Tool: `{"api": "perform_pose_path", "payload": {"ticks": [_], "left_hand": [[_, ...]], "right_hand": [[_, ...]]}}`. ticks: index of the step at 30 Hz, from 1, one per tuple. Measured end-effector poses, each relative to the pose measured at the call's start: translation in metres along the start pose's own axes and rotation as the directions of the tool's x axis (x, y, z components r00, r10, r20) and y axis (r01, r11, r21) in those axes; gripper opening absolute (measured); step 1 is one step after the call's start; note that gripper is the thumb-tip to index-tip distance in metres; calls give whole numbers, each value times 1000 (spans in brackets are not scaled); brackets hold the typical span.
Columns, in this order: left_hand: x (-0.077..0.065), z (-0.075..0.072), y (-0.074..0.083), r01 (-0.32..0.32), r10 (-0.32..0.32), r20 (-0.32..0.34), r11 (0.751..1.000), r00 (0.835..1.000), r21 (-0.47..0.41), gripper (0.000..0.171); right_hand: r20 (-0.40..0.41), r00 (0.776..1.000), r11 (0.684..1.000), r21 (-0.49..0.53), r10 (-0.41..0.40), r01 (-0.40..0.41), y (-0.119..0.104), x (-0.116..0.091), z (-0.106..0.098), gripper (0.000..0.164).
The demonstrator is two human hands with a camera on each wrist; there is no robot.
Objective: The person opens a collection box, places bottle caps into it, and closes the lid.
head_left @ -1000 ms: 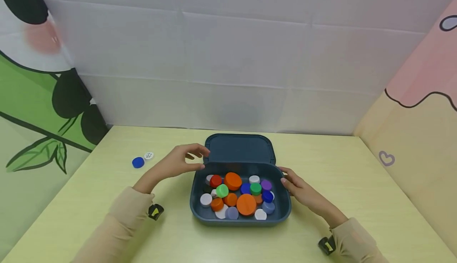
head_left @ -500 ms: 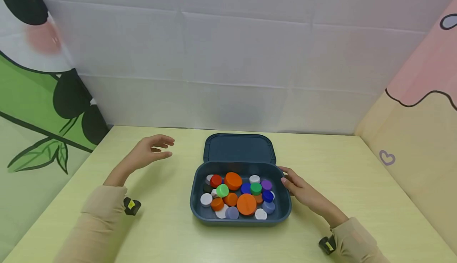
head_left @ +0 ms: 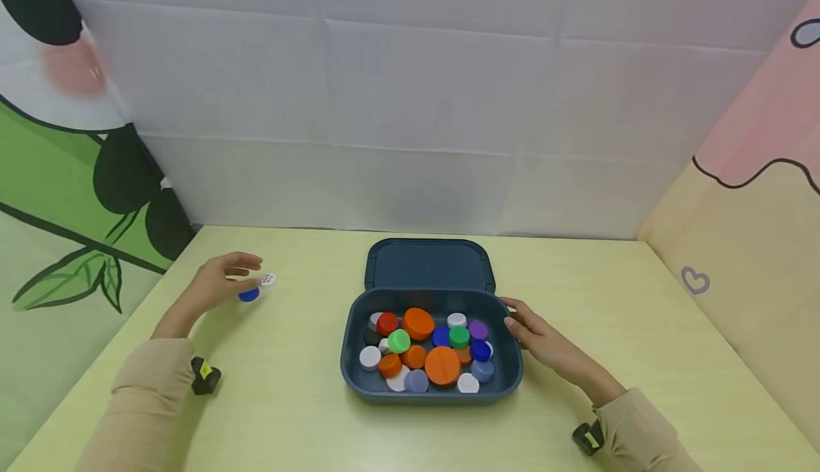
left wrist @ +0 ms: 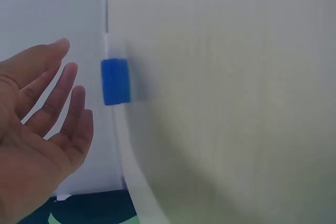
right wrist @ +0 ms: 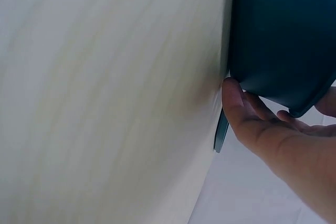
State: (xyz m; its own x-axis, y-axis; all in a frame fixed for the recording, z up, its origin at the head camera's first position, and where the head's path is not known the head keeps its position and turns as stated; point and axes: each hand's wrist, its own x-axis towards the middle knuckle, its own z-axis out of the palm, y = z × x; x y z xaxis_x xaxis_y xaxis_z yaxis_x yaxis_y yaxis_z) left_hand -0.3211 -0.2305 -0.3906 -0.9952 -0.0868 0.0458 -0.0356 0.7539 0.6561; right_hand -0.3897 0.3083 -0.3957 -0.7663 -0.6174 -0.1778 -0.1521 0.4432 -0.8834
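Observation:
My left hand (head_left: pixel 214 285) hovers at the table's left side, its fingers relaxed and apart, beside a blue bottle cap (head_left: pixel 248 295). In the left wrist view this blue cap (left wrist: pixel 115 81) lies just beyond the fingertips, with nothing in the hand. A white cap (head_left: pixel 268 280) is right behind the blue one. My right hand (head_left: pixel 554 351) grips the right wall of a dark blue box (head_left: pixel 432 399), thumb at the rim and fingers along the outside. Inside the box lie several caps, among them a large orange cap (head_left: pixel 443 366) and a red cap (head_left: pixel 387 324).
Behind the box, its dark blue lid (head_left: pixel 429 265) lies flat on the pale wooden table (head_left: pixel 307 415). A white sheet (head_left: pixel 435 102) closes off the back, and printed panels stand at both sides.
My left hand has moved left from the box's left rim to the loose blue cap, partly covering it in the head view. The right hand has stayed on the box.

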Motion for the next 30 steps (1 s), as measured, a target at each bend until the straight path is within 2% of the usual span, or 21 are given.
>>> {"api": "perform_pose_path", "payload": {"ticks": [4,10,30], "left_hand": [[-1,2,-10,41,-41,4,999,999,-2,46],[0,4,-15,91,-91,22,996,996,-11,47],[8,11,-25,125,-127,106,992,986,26,45]], "right_hand": [[3,1000,1000,2,-1,1,1,0,0,49],[7,1000,1000,10,0,0,1,1,1,48],[5,1000,1000,3,4,-4,2,3,0,49]]}}
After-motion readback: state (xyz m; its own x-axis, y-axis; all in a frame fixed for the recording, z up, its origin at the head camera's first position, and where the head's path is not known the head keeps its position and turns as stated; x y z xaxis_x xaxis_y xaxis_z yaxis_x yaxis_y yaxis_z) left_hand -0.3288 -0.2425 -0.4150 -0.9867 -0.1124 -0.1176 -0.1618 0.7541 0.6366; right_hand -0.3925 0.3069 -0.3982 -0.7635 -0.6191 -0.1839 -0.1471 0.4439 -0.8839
